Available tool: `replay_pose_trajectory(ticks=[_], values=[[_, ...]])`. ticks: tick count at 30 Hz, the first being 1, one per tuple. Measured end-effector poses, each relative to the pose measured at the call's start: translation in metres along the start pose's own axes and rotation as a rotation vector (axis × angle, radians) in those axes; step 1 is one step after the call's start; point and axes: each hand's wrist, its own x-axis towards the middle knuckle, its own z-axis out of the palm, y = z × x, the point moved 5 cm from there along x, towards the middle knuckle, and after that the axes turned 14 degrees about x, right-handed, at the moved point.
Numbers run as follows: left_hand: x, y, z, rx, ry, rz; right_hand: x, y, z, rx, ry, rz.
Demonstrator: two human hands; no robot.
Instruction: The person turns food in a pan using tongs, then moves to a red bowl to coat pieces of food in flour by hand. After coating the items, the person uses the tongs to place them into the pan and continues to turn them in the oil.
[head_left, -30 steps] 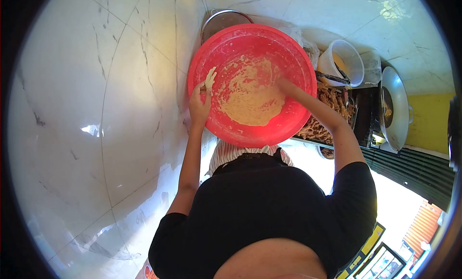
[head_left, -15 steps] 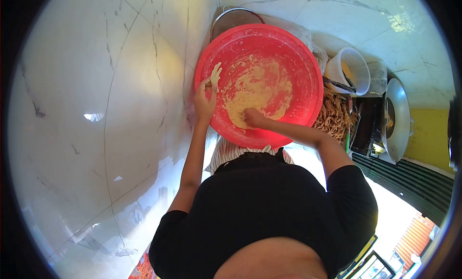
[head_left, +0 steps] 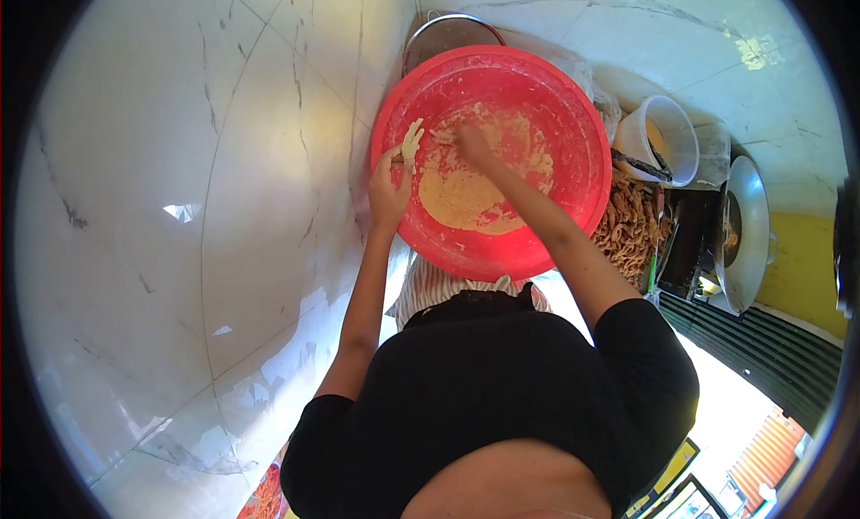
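Note:
A large red basin [head_left: 580,161] holds a spread of pale yellow flour [head_left: 457,197] with small clumps in it. At the basin's left side, my left hand [head_left: 389,192] is closed on a pale flour-coated piece [head_left: 412,141] with finger-like prongs pointing up. My right hand [head_left: 473,145] reaches into the far part of the basin, low over the flour, its fingers curled and slightly blurred. Small floury bits lie beside its fingertips; whether it grips any of them is hidden.
Right of the basin lies a heap of brown fried pieces [head_left: 623,228]. Beyond it are a white plastic bucket [head_left: 685,143], green-handled tongs [head_left: 653,273] and a wide metal wok [head_left: 751,237]. A tiled wall [head_left: 260,179] rises close on the left.
My right hand has moved from the basin's near side to its far part, and the flour in front lies more evenly. My left hand still holds its piece at the left side.

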Motion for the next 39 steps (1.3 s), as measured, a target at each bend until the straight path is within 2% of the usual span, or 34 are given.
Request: replay_pose_trajectory(ticks=[2, 3, 5, 6, 8, 9, 11, 12, 14, 15, 17, 18, 20, 24, 26, 27, 29, 30, 32, 33, 35, 36, 38, 39], values=[[-0.005, -0.005, 0.0, 0.006, -0.005, 0.01, -0.007, 0.01, 0.008, -0.191, 0.398, -0.258], [-0.005, -0.007, 0.001, 0.01, -0.005, 0.022, -0.009, 0.008, 0.011, -0.188, 0.398, -0.261], [-0.004, -0.005, 0.0, 0.011, -0.005, 0.016, -0.026, -0.005, 0.02, -0.126, 0.327, -0.409], [-0.004, -0.005, 0.0, 0.007, -0.008, 0.008, -0.032, -0.004, 0.025, -0.127, 0.327, -0.407], [-0.004, -0.005, -0.001, 0.016, -0.011, 0.002, -0.043, 0.008, 0.045, -0.012, 0.131, -0.344], [-0.004, -0.005, 0.0, 0.026, -0.012, -0.002, -0.058, 0.01, 0.046, -0.017, 0.136, -0.338], [0.001, -0.003, 0.0, 0.022, -0.001, 0.004, -0.083, 0.007, 0.053, 0.011, -0.056, -0.456], [0.0, -0.002, 0.0, 0.018, 0.0, 0.004, -0.094, 0.005, 0.05, 0.008, -0.054, -0.455], [0.0, 0.003, -0.002, 0.027, -0.01, -0.005, -0.113, 0.002, 0.048, -0.042, -0.193, -0.38], [0.0, 0.004, -0.004, 0.041, -0.017, -0.015, -0.121, 0.002, 0.048, -0.044, -0.191, -0.381], [0.0, 0.004, -0.004, 0.031, -0.011, -0.013, -0.134, 0.021, 0.058, 0.026, -0.292, -0.106], [0.0, 0.004, -0.003, 0.023, -0.006, -0.013, -0.144, 0.017, 0.064, 0.025, -0.287, -0.104], [0.0, 0.003, -0.003, 0.036, 0.0, -0.002, -0.154, 0.013, 0.072, -0.128, -0.096, 0.091], [0.0, 0.0, -0.001, 0.05, -0.009, -0.019, -0.141, 0.002, 0.076, -0.074, -0.223, 0.086], [0.0, -0.001, -0.001, 0.049, -0.002, -0.012, -0.141, -0.026, 0.059, 0.364, -0.568, 0.635], [0.0, -0.001, -0.001, 0.048, 0.004, -0.006, -0.133, -0.016, 0.056, 0.362, -0.569, 0.633], [0.0, -0.001, -0.001, 0.032, 0.008, 0.002, -0.118, 0.001, 0.05, 0.64, -0.532, 0.536], [0.0, 0.0, -0.002, 0.014, 0.012, 0.013, -0.116, -0.004, 0.04, 0.639, -0.535, 0.534], [-0.001, 0.002, -0.003, 0.038, 0.024, 0.021, -0.117, -0.024, 0.017, 1.079, -0.382, 0.745], [-0.001, 0.003, -0.004, 0.059, 0.034, 0.03, -0.116, -0.021, 0.011, 1.078, -0.384, 0.743], [0.0, 0.001, -0.002, 0.036, 0.019, 0.022, -0.106, -0.014, -0.001, 0.673, -0.437, 0.505], [0.0, -0.001, -0.001, 0.011, 0.002, 0.015, -0.1, -0.004, -0.002, 0.672, -0.436, 0.503], [-0.001, 0.0, -0.003, 0.018, 0.003, 0.021, -0.078, 0.019, -0.009, 0.492, -0.285, 0.286], [-0.001, 0.001, -0.003, 0.025, 0.003, 0.025, -0.069, 0.025, -0.009, 0.493, -0.279, 0.286]])
